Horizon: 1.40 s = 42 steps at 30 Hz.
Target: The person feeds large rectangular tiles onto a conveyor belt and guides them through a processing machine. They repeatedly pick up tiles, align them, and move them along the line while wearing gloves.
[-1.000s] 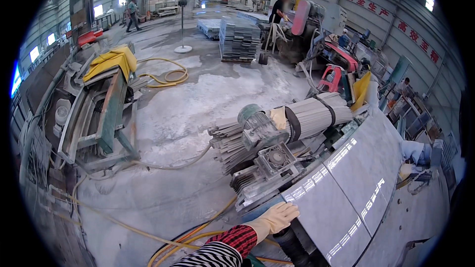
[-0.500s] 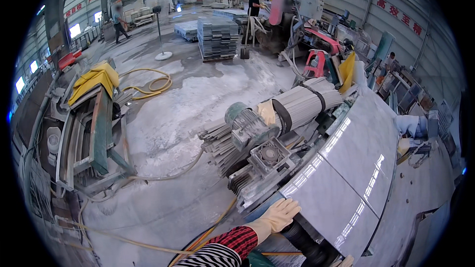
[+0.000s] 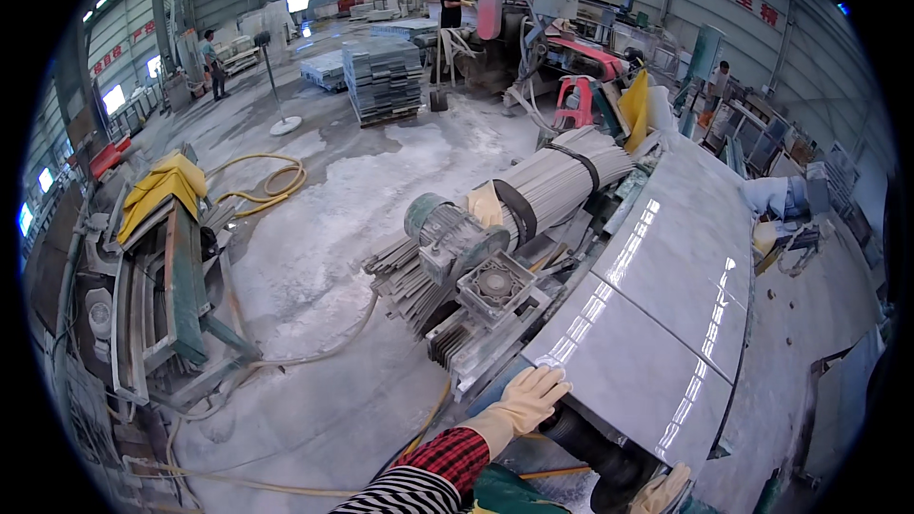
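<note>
A glossy pale grey stone slab (image 3: pixel 628 371) lies flat on a long machine bed. My left hand (image 3: pixel 528 402), in a cream rubber glove, has its fingers closed over the slab's near left corner. At the near right corner, my right hand (image 3: pixel 662 492) wears a like glove and has its fingers bent at the edge; the lower picture edge cuts part of it off. Between my hands, a black ribbed roller or sleeve (image 3: pixel 581 443) shows below the slab. A second pale slab (image 3: pixel 681 243) lies beyond a thin dark seam.
Left of the slabs sit a dusty motor (image 3: pixel 452 233), a gearbox (image 3: pixel 497 286) and a bundle of grey strips (image 3: pixel 562 176). A yellow hose (image 3: pixel 276 181) coils on the wet floor. Farther off are stacked slabs (image 3: pixel 383 81), a red stool (image 3: pixel 574 103) and several people.
The view has shifted, so the surroundings sit farther left. My right hand shows more at the near edge. My left hand stays at the slab's corner.
</note>
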### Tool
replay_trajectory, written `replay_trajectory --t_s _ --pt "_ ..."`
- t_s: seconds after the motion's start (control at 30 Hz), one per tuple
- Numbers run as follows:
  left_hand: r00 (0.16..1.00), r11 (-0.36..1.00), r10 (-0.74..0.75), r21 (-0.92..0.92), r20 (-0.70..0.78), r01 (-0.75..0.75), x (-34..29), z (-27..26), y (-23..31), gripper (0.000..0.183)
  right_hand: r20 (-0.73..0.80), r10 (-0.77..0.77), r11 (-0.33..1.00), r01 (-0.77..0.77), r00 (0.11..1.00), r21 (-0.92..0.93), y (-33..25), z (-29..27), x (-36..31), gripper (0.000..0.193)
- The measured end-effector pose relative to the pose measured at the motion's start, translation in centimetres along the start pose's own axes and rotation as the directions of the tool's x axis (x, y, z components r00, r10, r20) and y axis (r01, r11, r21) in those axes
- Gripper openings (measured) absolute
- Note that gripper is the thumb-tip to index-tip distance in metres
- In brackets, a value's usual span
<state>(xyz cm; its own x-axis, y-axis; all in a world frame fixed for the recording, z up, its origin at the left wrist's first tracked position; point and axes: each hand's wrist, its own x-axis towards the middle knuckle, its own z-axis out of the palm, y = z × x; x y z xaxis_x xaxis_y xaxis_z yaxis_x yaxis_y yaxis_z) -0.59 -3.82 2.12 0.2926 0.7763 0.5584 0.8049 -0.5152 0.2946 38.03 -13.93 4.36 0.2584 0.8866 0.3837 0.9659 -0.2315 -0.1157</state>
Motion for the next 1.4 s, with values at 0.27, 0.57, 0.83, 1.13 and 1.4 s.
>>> replay_trajectory --t_s 0.27,0.57,0.83,1.13,1.4 --pt "0.998 0.999 0.009 0.031 0.060 -0.011 0.1 0.3 0.7 0.059 -0.110 -0.138 0.977 0.153 0.984 0.146 6.5 3.0 0.7 0.040" --pt "0.983 0.990 -0.033 0.143 0.179 0.007 0.1 -0.6 1.7 0.062 -0.050 -0.230 0.953 0.235 0.972 0.189 7.9 3.3 6.2 0.038" --pt "0.989 0.987 -0.032 0.163 0.142 0.009 -0.1 0.0 1.6 0.066 -0.148 -0.186 0.923 0.225 0.971 0.312 7.2 4.1 6.2 0.038" --pt "0.811 0.912 0.408 -0.217 0.419 -0.347 10.5 4.1 3.2 0.093 -0.193 -0.224 0.932 0.268 0.955 0.244 7.8 3.9 6.1 0.036" --pt "0.811 0.905 0.425 -0.203 0.403 -0.373 10.9 4.8 3.8 0.095 -0.029 -0.189 0.932 0.188 0.982 0.308 6.4 1.4 6.5 0.037"
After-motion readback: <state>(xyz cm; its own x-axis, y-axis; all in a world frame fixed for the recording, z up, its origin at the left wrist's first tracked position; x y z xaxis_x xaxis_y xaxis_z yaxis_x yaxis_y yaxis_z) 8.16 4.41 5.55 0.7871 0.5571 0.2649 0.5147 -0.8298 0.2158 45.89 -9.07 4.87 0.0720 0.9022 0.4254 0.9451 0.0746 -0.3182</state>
